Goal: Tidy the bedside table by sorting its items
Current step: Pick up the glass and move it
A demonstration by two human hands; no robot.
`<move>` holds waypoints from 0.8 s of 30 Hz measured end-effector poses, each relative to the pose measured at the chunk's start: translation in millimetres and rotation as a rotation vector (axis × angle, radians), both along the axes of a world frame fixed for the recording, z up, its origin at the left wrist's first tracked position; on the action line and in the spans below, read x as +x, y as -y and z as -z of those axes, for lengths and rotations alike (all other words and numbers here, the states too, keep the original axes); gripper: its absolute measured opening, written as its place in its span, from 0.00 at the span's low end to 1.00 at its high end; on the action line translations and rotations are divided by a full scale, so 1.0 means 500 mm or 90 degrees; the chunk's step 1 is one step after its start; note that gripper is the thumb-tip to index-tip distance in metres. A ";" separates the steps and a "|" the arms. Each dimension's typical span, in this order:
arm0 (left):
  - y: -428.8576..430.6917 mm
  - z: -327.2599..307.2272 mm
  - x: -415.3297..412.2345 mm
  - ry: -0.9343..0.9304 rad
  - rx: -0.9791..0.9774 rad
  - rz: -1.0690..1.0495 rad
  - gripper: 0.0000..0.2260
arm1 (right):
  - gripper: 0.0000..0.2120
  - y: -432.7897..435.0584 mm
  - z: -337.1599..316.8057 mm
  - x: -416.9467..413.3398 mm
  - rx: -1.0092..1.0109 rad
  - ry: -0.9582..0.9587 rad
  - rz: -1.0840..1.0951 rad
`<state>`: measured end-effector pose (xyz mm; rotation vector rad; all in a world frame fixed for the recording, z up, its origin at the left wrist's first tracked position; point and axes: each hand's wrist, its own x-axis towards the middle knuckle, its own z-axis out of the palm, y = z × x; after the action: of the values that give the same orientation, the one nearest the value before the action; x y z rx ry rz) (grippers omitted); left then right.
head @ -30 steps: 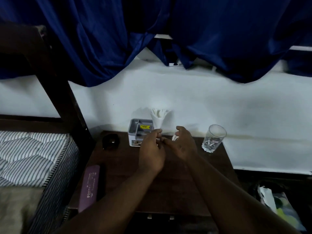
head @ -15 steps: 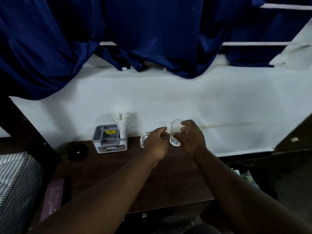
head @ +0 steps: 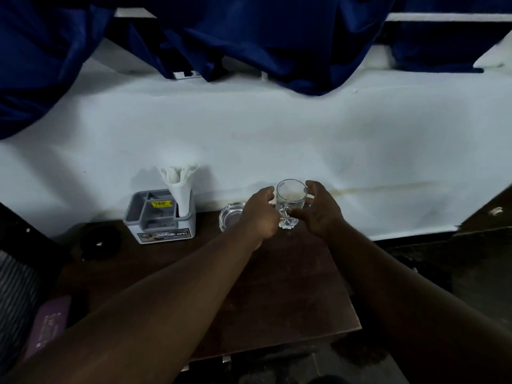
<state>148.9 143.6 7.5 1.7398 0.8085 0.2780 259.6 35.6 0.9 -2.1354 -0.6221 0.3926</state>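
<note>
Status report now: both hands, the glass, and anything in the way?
Left hand and right hand open, flanking glass. Glass upright on table. Ashtray close beside left hand.

A clear drinking glass (head: 289, 200) stands upright between both hands' fingers (head: 313, 187); a glass ashtray (head: 231, 218) sits just left of them.

A dark wooden bedside table (head: 277, 300) fills the lower middle of the frame. Along its far edge, from left to right, stand a black round object (head: 100, 241), a grey organiser box (head: 159, 217) with white napkins, a clear glass ashtray (head: 231, 218) and an upright drinking glass (head: 290, 203). A purple case (head: 48, 324) lies at lower left.
</note>
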 end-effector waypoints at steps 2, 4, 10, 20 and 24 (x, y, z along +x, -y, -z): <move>-0.006 0.019 0.005 0.017 -0.003 0.007 0.26 | 0.38 -0.001 0.015 0.007 0.017 -0.001 -0.011; -0.009 0.034 0.009 0.034 -0.003 0.012 0.23 | 0.35 0.000 0.019 0.008 0.023 0.009 -0.019; 0.001 0.008 0.002 0.060 0.016 0.043 0.19 | 0.33 0.010 0.021 0.006 0.053 0.021 -0.004; -0.014 -0.056 -0.019 0.101 0.034 0.018 0.29 | 0.31 -0.001 -0.071 -0.018 0.122 -0.009 -0.015; -0.029 -0.098 -0.051 0.111 0.042 0.003 0.32 | 0.28 -0.025 -0.101 -0.041 0.127 0.002 -0.037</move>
<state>123.1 158.0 56.5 1.7519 0.6752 0.4510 239.0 48.4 51.2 -1.9321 -0.6967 0.3435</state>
